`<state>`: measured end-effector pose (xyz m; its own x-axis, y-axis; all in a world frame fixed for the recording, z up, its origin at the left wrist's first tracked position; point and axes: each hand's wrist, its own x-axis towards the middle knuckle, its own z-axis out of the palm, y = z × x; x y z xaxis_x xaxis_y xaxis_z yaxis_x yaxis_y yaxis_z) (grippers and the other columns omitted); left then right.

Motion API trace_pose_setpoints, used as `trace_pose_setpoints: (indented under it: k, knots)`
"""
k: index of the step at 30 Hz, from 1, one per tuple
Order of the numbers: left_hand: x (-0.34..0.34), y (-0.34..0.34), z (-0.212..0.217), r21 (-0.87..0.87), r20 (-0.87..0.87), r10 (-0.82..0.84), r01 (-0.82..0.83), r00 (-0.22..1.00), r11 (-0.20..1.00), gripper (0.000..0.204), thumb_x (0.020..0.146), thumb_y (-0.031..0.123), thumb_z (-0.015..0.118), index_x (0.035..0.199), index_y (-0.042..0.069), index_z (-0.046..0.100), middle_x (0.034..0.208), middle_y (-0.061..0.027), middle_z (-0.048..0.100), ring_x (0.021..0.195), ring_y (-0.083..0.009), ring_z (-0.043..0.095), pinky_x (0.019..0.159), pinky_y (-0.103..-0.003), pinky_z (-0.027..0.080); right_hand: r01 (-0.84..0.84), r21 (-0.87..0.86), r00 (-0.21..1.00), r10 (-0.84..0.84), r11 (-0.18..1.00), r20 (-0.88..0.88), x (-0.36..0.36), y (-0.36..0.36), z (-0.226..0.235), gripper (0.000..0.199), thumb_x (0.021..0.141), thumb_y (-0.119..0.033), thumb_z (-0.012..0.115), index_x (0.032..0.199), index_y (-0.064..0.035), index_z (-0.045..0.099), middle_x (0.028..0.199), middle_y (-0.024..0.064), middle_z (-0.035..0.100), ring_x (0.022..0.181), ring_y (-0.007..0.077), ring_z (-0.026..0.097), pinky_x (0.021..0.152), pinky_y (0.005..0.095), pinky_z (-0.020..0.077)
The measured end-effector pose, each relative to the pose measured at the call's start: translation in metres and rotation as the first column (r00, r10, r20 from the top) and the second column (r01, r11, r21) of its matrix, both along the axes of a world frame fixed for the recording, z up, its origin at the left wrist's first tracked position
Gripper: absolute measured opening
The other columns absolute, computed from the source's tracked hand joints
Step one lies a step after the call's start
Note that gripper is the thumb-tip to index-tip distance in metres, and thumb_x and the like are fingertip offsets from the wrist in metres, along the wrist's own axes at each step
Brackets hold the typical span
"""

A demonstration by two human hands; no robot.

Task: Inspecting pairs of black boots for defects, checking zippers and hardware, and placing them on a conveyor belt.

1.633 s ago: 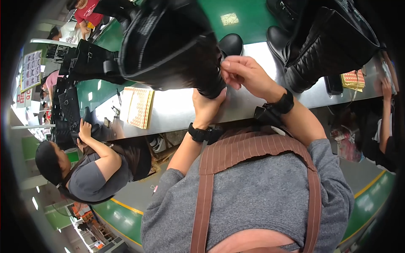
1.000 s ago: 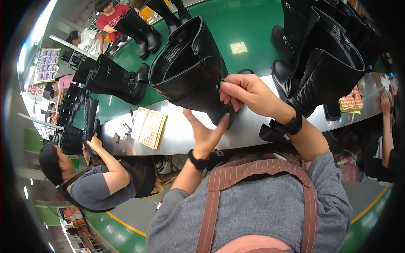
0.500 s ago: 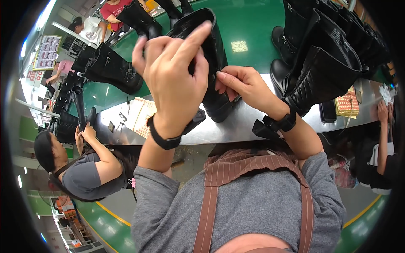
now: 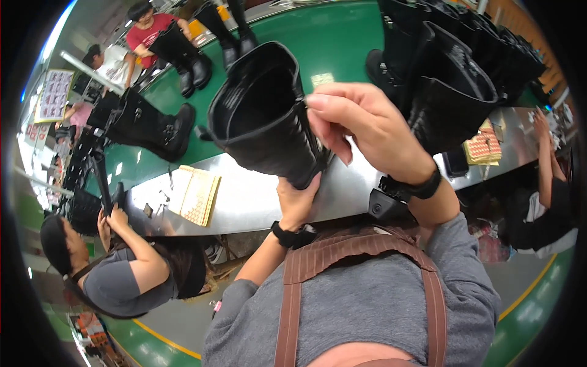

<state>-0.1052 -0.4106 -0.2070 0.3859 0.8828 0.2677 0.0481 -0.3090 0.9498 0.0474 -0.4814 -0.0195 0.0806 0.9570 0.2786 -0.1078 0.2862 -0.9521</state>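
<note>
A tall black boot (image 4: 257, 131) tilts in front of me, its wide shaft opening facing up and its dark lining showing. My left hand (image 4: 296, 200) holds it low down, at the near underside, with part of the fingers hidden behind it. Beside the top right edge of the shaft is my right hand (image 4: 367, 125), thumb and fingertips pinched together at the side seam. Whatever lies between those fingertips is too small to make out. Both wrists wear black bands, each with a small dark device.
A metal ledge (image 4: 244, 211) borders the green table (image 4: 330, 37). Black boots (image 4: 452, 85) crowd the right; another boot (image 4: 153, 125) stands left. Sticker sheets (image 4: 195, 194) lie on the ledge, with another stack (image 4: 483, 144) at right. Co-workers sit left, far and right.
My left hand has gone from above the shaft opening down to the boot's lower part. The right hand has risen along the side to the top edge. The boot now tilts more.
</note>
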Motion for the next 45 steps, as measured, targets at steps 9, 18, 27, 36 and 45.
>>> trace_pose_setpoints:
  k: [9, 18, 27, 36, 45]
  knots:
    - [-0.009, 0.030, 0.000, 0.269, 0.088, 0.127, -0.146, 0.988, 0.952, 0.042, 0.075, 0.003, 0.076, 0.112, -0.006, 0.059, 0.103, -0.0142, 0.067, 0.093, -0.0223, 0.065, 0.086, -0.032, 0.048, 0.134, 0.133, 0.946, -0.167, 0.982, 0.277, 0.007, -0.050, -0.040, 0.021, 0.094, -0.021, 0.057, 0.090, -0.0009, 0.063, 0.073, 0.0034, 0.061, 0.059, 0.0095, 0.056, 0.053, 0.0237, 0.0444]
    - [-0.019, 0.043, -0.009, 0.209, -0.062, 0.276, -0.258, 0.959, 0.943, 0.074, 0.073, 0.015, 0.081, 0.131, -0.007, 0.042, 0.121, -0.0181, 0.057, 0.108, -0.0263, 0.057, 0.096, -0.034, 0.043, 0.884, 0.383, 0.191, -0.955, 0.269, 0.229, 0.042, -0.145, -0.181, 0.055, 0.070, -0.018, 0.080, 0.106, -0.0046, 0.041, 0.108, 0.0111, 0.045, 0.092, 0.0186, 0.047, 0.081, 0.0300, 0.0396]
    - [-0.028, 0.019, 0.002, 0.763, 0.214, 0.368, -0.390, 0.905, 0.516, 0.060, 0.075, 0.001, 0.069, 0.128, -0.004, 0.040, 0.114, -0.0171, 0.050, 0.102, -0.0282, 0.049, 0.087, -0.038, 0.041, 0.840, -0.185, 0.542, -0.794, 0.510, 0.274, 0.081, -0.100, -0.222, 0.061, 0.070, -0.014, 0.083, 0.120, 0.0026, 0.053, 0.107, 0.0090, 0.064, 0.096, 0.0178, 0.061, 0.088, 0.0299, 0.0480]
    - [0.076, -0.008, -0.036, -0.385, -0.166, -0.593, 0.502, 0.788, 0.775, 0.026, 0.090, 0.022, 0.065, 0.101, 0.001, 0.055, 0.078, -0.0053, 0.062, 0.062, -0.0103, 0.054, 0.056, -0.024, 0.045, 0.444, -0.272, 0.886, -0.464, 0.854, -0.009, 0.068, -0.081, -0.188, 0.049, 0.069, 0.002, 0.077, 0.115, 0.0007, 0.060, 0.108, 0.0055, 0.065, 0.101, 0.0155, 0.059, 0.092, 0.0299, 0.0457]
    - [0.077, -0.002, -0.022, -0.664, -0.005, -0.788, 0.587, 0.615, 0.463, 0.024, 0.096, 0.023, 0.056, 0.085, 0.003, 0.060, 0.062, 0.0003, 0.056, 0.057, -0.0078, 0.051, 0.054, -0.022, 0.042, 0.387, -0.334, 0.921, -0.373, 0.859, 0.108, 0.064, -0.087, -0.177, 0.043, 0.071, 0.005, 0.075, 0.112, 0.0007, 0.060, 0.105, 0.0053, 0.065, 0.097, 0.0154, 0.060, 0.088, 0.0295, 0.0474]
